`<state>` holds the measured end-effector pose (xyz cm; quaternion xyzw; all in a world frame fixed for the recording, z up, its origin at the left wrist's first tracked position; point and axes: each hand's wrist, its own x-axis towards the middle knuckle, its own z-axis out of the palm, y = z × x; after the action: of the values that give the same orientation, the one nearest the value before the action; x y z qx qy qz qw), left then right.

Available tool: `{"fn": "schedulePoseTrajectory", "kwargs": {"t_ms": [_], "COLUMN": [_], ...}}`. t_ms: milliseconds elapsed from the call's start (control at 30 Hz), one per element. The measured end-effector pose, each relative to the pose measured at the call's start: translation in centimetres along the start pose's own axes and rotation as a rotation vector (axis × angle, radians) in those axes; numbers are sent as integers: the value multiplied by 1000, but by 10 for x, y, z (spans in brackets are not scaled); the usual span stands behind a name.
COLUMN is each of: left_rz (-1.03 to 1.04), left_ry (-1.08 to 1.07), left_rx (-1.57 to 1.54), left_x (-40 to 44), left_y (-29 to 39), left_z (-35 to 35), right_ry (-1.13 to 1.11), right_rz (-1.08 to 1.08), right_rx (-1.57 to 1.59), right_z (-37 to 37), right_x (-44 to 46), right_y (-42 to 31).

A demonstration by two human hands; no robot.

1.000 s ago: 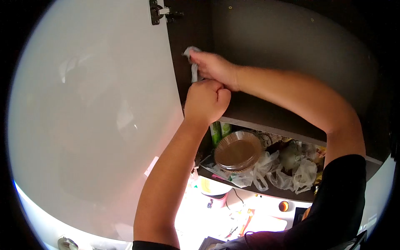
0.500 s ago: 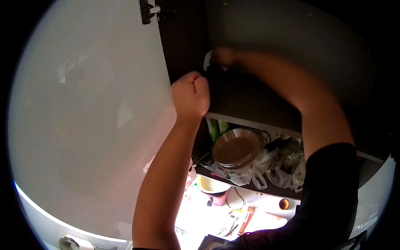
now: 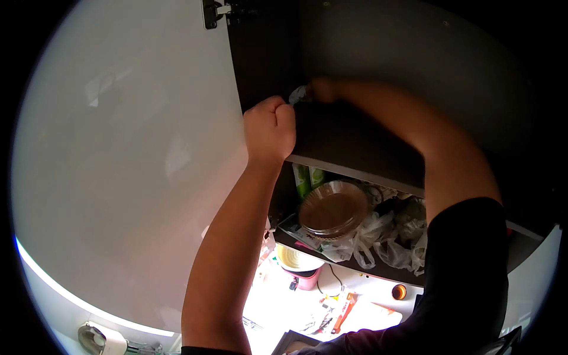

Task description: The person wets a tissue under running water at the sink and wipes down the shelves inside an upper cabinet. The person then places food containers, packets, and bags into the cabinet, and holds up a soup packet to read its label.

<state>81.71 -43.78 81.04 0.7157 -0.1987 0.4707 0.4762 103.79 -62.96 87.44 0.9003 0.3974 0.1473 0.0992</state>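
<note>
Reaching into the dim upper compartment of an open cabinet, the right hand (image 3: pixel 324 90) is clamped on a crumpled white wad (image 3: pixel 298 94), which sticks out past the fingers near the back left corner, just above the dark upper shelf (image 3: pixel 349 133). Blur and shadow hide the separate fingers. Nearer the front, the left hand (image 3: pixel 270 131) is curled into a fist beside the cabinet's left edge, its fingers together; whether anything is inside it, I cannot tell. To the left stands the glossy white door (image 3: pixel 118 177), swung wide on a metal hinge (image 3: pixel 214 13). On the lower shelf, a round fluted dish (image 3: pixel 334 207) leans in front of two green packages (image 3: pixel 303 180), with crumpled clear plastic bags (image 3: pixel 373 234) just to its right. The black sleeve (image 3: pixel 467 254) of the right arm covers part of that shelf. Further below, on a brightly lit white table (image 3: pixel 278 313), are a pink container (image 3: pixel 309 279), a dark cord (image 3: pixel 341 284) and a small round orange-brown item (image 3: pixel 399 291).
</note>
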Motion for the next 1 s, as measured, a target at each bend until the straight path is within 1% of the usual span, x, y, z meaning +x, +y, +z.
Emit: {"fn": "schedulePoseTrajectory", "kwargs": {"t_ms": [67, 133, 233, 300, 333, 400, 467, 533, 600, 633, 700, 767, 833, 867, 933, 967, 1000], "left_rz": [-14, -5, -53, -59, -60, -67, -79, -34, -38, -39, -41, -42, -27, -29, -33, -30, -4], "left_ry": [2, 12, -4, -24, -39, -33, -31, -34, -35, -32, -18, 4, 10, 9, 15, 17, 26], "left_rx": [-22, -8, -37, -35, -30, -14, 6, 62, 57, 58, 37, 15, 8, 8, 21, 17, 22], "left_x": [1, 3, 3, 3, 3, 4, 4, 5, 5, 5, 5, 5, 4, 4, 5, 6, 6], "left_y": [1, 0, 0, 4, 6, 5, 3, 1, 1, 1, 2, 2, 2, 2, 0, -1, -2], "left_z": [0, 1, 2, 0, -1, 0, 0, 0, 0, 0, 1, 2, 2, 3, 3, 4, 4], "right_ry": [-104, -136, -183, -13, -13, 160, 150, 136, -25, -27, 10, -33, 13, 11, 12, 13, -5], "right_rz": [118, 222, 244, 364, 369, 396, 394, 394, 436, 437, 577, 555, 388, 389, 347, 349, 323], "right_rx": [56, 237, 244, 355, 355, 474, 425, 377, 98, 98, 212, 202, 142, 143, 362, 357, 457], "right_z": [3, -25, -61, -76, -85, -103, -100, -95, -91, -86, -61, -40, 1, 2, 2, -5, -17], "right_x": [-17, -76, -128, -143, -142, -133, -127, -126, -126, -121, -105, -91, -76, -75, -76, -84, -95], "right_y": [13, -7, -12, -9, -7, 10, 18, 25, 24, 21, 20, 6, 5, -2, -15, -25, -38]}}
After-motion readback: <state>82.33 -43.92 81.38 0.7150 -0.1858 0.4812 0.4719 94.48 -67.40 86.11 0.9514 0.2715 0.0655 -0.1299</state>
